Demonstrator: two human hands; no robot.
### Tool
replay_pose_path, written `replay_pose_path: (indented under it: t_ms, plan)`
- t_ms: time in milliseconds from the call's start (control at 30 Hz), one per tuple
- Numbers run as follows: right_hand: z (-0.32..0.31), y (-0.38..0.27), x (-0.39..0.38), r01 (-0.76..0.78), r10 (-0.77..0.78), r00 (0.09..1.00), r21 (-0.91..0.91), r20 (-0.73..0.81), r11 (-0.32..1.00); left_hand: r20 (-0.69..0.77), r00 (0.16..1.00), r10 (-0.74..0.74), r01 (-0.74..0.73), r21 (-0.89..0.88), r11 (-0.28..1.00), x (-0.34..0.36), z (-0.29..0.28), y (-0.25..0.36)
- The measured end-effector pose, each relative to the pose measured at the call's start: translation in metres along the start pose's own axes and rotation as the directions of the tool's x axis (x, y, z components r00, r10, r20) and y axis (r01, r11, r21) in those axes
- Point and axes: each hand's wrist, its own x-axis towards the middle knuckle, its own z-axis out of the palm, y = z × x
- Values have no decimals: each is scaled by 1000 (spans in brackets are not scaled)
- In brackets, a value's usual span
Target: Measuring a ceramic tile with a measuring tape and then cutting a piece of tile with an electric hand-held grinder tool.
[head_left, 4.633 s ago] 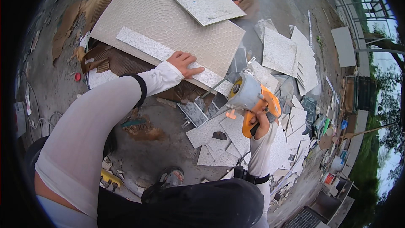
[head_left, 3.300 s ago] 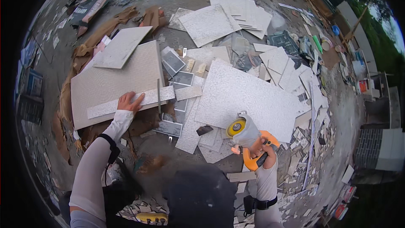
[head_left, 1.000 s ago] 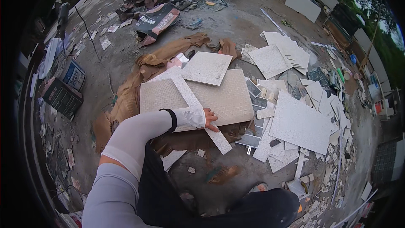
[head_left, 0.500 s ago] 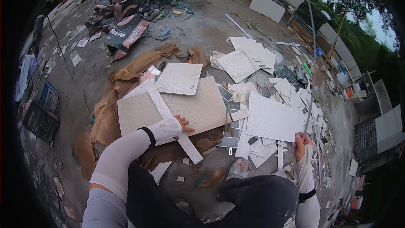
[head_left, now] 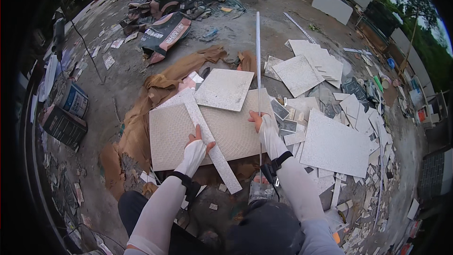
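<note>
Left of centre, my left hand point(head_left: 198, 142) rests with parted fingers on a narrow speckled strip point(head_left: 220, 158) slanting across the textured slab point(head_left: 238, 134) mid-frame; my right hand point(head_left: 257, 120), right of centre, is closed around a long silvery bar point(head_left: 258, 71).

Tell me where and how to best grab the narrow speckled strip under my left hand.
Probably by the near end of the strip, coming from your side and pinching its top and underside: that thin, flat end juts past the edge of the large tile.
</note>
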Motion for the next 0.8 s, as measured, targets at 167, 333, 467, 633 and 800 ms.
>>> replay_pose_path:
  t_ms: [167, 333, 467, 633, 800]
  plan:
    - [66, 11, 34, 35, -52, 997, 268, 56, 963, -106, 994, -38, 31, -64, 997, 3, 25, 25]
    - [74, 2, 53, -58, 1, 992, 454, 125, 889, -168, 976, -141, 124, -108, 986, 8, 28, 31]
    - [39, 4, 53, 15, -62, 996, 586, 60, 810, -245, 970, -3, -7, -41, 999, 16, 16, 23]
    - [-46, 11, 30, 127, -153, 988, 593, -6, 795, -202, 978, 53, -43, 54, 998, 38, 3, 18]
    - [-108, 32, -7, -25, 3, 999, 506, 45, 862, -113, 994, -10, 27, 145, 989, 54, 1, 32]
